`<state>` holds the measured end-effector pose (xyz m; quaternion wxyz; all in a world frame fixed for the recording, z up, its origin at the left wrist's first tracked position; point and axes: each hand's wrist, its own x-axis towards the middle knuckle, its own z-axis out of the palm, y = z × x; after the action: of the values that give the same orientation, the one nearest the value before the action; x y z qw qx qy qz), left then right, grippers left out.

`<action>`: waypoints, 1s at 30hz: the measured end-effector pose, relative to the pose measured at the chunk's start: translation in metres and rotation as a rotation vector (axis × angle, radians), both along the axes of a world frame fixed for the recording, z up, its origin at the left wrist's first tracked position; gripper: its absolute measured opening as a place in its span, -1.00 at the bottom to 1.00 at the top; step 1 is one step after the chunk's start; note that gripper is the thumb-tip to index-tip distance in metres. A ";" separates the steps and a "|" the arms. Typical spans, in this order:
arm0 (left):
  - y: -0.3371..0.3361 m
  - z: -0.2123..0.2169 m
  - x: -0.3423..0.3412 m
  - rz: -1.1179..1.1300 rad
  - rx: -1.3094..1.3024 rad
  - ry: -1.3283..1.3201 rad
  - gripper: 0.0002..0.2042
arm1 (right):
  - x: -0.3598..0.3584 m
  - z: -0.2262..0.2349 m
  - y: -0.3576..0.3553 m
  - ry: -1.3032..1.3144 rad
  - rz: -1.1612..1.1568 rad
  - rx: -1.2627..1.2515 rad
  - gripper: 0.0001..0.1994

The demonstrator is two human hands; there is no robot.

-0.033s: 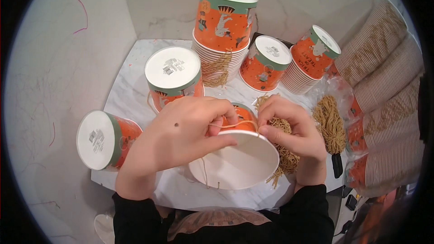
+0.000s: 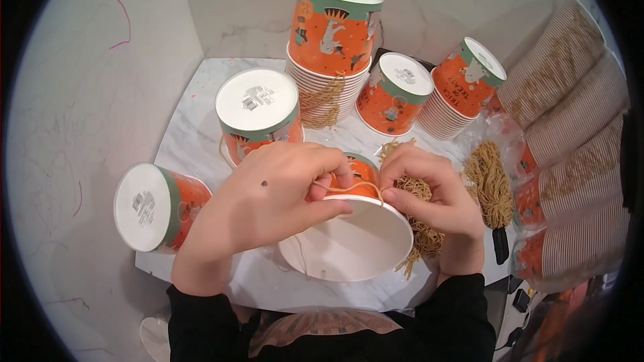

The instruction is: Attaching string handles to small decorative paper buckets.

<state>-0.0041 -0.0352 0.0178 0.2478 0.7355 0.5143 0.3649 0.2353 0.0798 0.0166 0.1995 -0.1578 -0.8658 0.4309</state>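
A paper bucket [image 2: 355, 245], orange and green outside and white inside, lies tilted with its mouth toward me. My left hand [image 2: 268, 194] curls at its upper rim, thumb by the opening and fingers closed around a thin tan cord [image 2: 359, 189]. That cord runs along the rim to my right hand [image 2: 429, 191], whose thumb and index finger pinch it at the rim's right side. Inside the bucket another length of cord hangs down near a small hole in the wall. Tan cord bundles [image 2: 424, 228] lie behind and below my right hand.
Upside-down buckets stand around: one at the left [image 2: 142, 208], one behind my left hand [image 2: 257, 100], a tall stack [image 2: 335, 40], a smaller bucket [image 2: 394, 94] and another stack [image 2: 463, 87]. A tied cord bundle [image 2: 490, 184] and long bucket stacks [image 2: 583, 188] are at right.
The cord between my hands now curves in a wavier line. The bucket has shifted very slightly, and my hands stay almost in place.
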 end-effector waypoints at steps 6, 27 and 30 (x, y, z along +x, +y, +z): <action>0.004 0.006 0.005 0.200 0.114 -0.011 -0.87 | -0.001 -0.007 0.003 -0.079 -0.183 0.212 -0.82; 0.006 -0.009 0.011 0.203 1.364 0.460 -0.71 | 0.007 -0.019 0.023 0.313 -0.258 -0.281 -0.42; 0.011 -0.017 0.023 0.187 1.362 0.431 -0.81 | 0.000 -0.023 0.017 0.455 -0.152 -0.363 0.09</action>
<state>0.0192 -0.0239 0.0011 -0.4051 0.7352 0.2706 0.4712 0.2354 0.0965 -0.0062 0.3886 -0.1545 -0.6934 0.5868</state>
